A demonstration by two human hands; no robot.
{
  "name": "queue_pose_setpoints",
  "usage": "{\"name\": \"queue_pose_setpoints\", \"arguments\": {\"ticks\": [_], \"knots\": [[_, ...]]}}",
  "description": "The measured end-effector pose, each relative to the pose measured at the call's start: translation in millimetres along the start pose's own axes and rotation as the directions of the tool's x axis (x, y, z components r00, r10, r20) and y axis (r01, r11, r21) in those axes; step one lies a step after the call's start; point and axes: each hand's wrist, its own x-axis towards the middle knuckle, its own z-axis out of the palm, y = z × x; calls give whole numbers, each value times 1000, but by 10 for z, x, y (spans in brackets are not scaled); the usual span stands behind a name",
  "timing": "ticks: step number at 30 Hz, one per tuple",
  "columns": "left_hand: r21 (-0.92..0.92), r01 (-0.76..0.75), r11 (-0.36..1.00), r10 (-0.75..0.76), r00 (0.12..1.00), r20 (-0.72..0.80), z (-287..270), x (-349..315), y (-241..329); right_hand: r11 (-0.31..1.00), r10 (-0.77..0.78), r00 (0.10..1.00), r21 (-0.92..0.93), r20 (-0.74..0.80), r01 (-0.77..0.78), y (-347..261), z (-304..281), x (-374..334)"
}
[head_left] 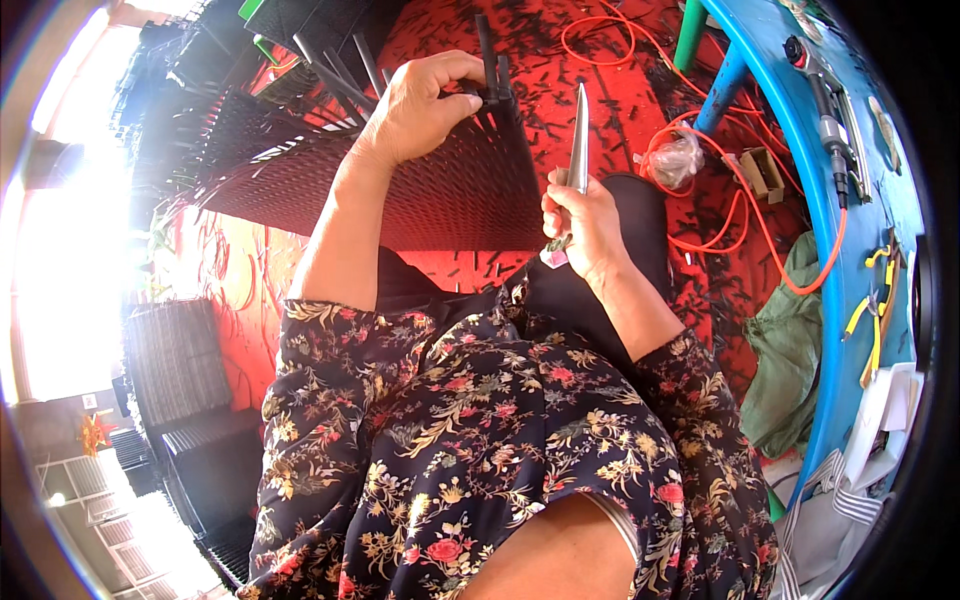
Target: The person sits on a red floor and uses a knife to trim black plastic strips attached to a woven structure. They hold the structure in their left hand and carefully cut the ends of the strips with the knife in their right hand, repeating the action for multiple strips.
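In front of me a large black woven piece [430, 185], perhaps a basket or a seat, lies across my lap with dark legs or bars sticking up at its far edge. My left hand [425, 100] reaches over its far right corner, fingers curled on a dark upright bar [488, 60] there; what the fingertips press on is partly hidden. My right hand [590, 220] is wrapped round the handle of a knife [580, 140]. Its long silver blade points up and away, apart from the weave, and a pinkish handle end shows below the fist.
Black scraps litter the red floor [560, 60]. A blue table [840, 250] at the right bears an air tool [830, 120] and yellow-handled pliers [876, 310]. An orange hose [735, 165] loops beneath it, near a plastic bag [675, 155], a cardboard box [763, 175] and green cloth [785, 360]. Black woven stacks [175, 345] stand left.
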Motion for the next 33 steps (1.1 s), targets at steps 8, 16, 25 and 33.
{"name": "queue_pose_setpoints", "arguments": {"ticks": [8, 16, 25, 33], "knots": [[53, -26, 998, 27, 999, -17, -8, 125, -125, 999, -42, 999, 4, -21, 42, -32, -48, -72], [121, -38, 992, 42, 999, -28, 2, 172, -110, 999, -51, 999, -17, -10, 51, -95, -91, -168], [19, 54, 998, -53, 997, -48, 99, 199, -122, 969, -103, 995, -224, 2, 101, -185, -89, -288], [-8, 123, 992, -122, 991, 49, 88, 108, 3, 662, -400, 895, -613, 196, 431, -330, -280, -336]]}}
